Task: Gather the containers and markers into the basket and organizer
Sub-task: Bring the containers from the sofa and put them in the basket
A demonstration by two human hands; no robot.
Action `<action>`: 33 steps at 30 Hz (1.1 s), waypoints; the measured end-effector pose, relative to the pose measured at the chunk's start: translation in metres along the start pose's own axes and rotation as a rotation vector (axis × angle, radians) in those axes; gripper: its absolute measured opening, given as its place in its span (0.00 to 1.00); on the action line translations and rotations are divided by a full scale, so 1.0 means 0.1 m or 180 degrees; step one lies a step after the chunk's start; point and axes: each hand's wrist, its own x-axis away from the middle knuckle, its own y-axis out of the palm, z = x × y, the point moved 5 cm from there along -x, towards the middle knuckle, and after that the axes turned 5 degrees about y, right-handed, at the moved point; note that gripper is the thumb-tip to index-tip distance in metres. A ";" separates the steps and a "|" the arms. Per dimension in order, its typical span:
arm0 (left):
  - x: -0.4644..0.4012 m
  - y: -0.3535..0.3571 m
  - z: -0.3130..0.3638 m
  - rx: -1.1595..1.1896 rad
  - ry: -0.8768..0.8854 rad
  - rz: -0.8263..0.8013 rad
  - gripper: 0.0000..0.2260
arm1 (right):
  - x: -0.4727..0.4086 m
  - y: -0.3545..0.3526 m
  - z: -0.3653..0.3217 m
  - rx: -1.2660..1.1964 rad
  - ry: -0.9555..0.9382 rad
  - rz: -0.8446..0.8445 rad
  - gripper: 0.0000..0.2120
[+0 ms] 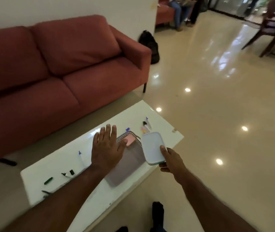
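Note:
My right hand [170,161] grips a white rectangular container with a teal rim [152,147], held tilted just above the right side of a grey perforated basket [128,164] on the white table [165,129]. A pink container [131,141] lies inside the basket at its far end. My left hand [106,146] hovers flat with fingers straight over the basket's left edge, holding nothing. Markers lie scattered: a blue-capped one [81,157], a green one [48,180], black-capped ones [68,174], and several near the far end [146,126].
A red sofa [58,64] stands behind the low table. A black backpack [150,46] leans beside it. Shiny beige floor spreads to the right, with a wooden chair [274,25] and seated people [180,10] far back. My dark-socked foot [157,213] is below the table edge.

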 end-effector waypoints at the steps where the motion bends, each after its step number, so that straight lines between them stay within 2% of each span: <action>1: -0.02 0.03 -0.05 -0.0049 -0.0109 -0.0042 0.34 | -0.16 0.07 -0.04 0.0047 0.0016 -0.0142 0.20; 8: -0.16 0.23 -0.15 -0.0271 -0.0810 -0.0125 0.34 | -1.05 0.38 -0.19 0.0374 0.0177 -0.0877 0.20; 14: -0.22 0.43 -0.25 -0.0298 -0.1234 -0.0106 0.34 | -1.65 0.76 -0.11 0.0494 0.0408 -0.1051 0.19; 18: -0.24 0.78 -0.41 -0.0223 -0.1310 -0.0140 0.35 | -2.10 1.16 0.08 0.0409 0.0535 -0.1075 0.17; 22: -0.26 1.25 -0.55 -0.0163 -0.1295 -0.0123 0.34 | -2.50 1.59 0.44 0.0414 0.0593 -0.1362 0.10; 26: -0.18 1.77 -0.71 -0.0147 -0.1402 -0.0128 0.35 | -2.86 1.93 0.90 0.0601 0.0595 -0.1378 0.19; 33: -0.05 2.23 -0.83 -0.0132 -0.1469 -0.0138 0.36 | -3.21 2.17 1.24 0.0514 0.0334 -0.1253 0.17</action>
